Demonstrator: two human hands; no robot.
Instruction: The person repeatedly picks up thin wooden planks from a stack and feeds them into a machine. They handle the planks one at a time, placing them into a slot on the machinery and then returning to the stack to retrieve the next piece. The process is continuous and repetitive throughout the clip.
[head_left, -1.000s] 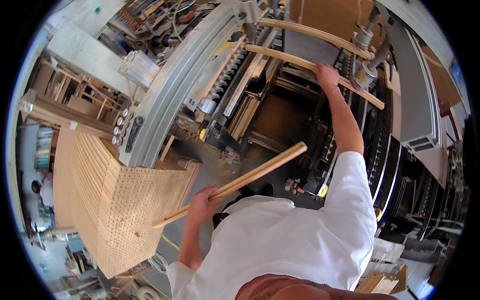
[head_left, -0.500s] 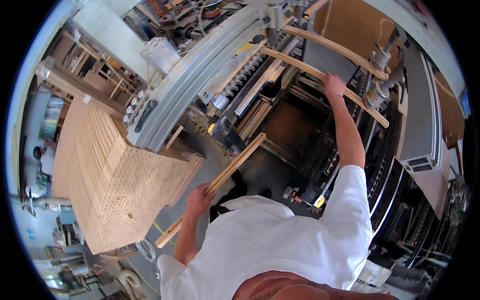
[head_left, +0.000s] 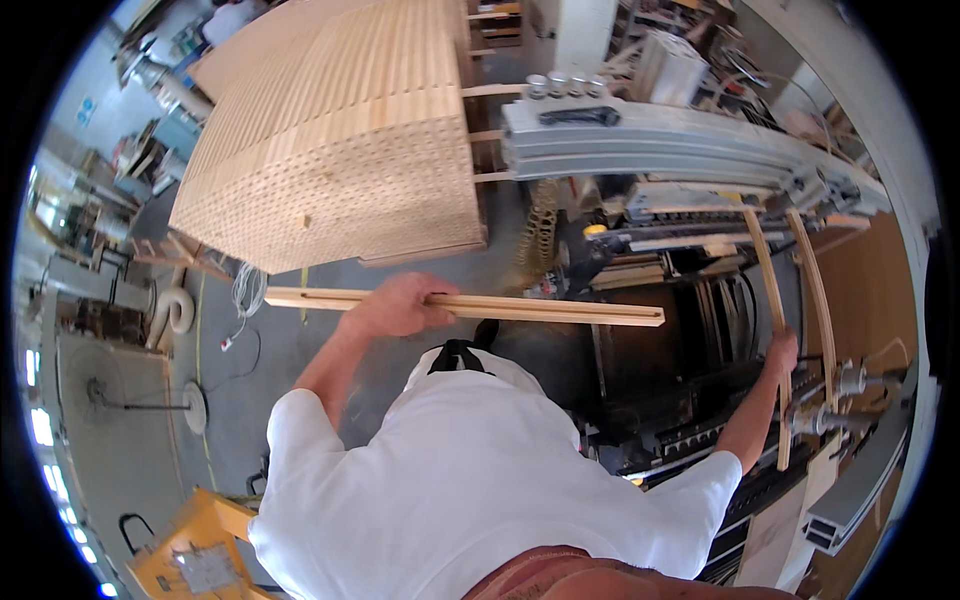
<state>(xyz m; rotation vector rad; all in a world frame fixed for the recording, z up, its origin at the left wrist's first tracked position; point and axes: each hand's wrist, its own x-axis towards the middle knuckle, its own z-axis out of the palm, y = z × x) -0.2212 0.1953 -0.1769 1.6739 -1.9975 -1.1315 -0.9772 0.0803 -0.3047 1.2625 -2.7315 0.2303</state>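
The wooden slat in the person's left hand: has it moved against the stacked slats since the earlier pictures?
Yes. The wooden slat now lies level just below the stack of slats, no longer slanting up away from it.

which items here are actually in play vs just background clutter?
In play:
- left hand gripping a long wooden slat
- right hand on a curved wooden strip in the grey machine
- second curved strip beside it

Lying about:
- big stack of wooden slats
- yellow cart
- floor fan

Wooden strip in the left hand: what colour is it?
Pale natural wood strip, gripped by the left hand; head view.
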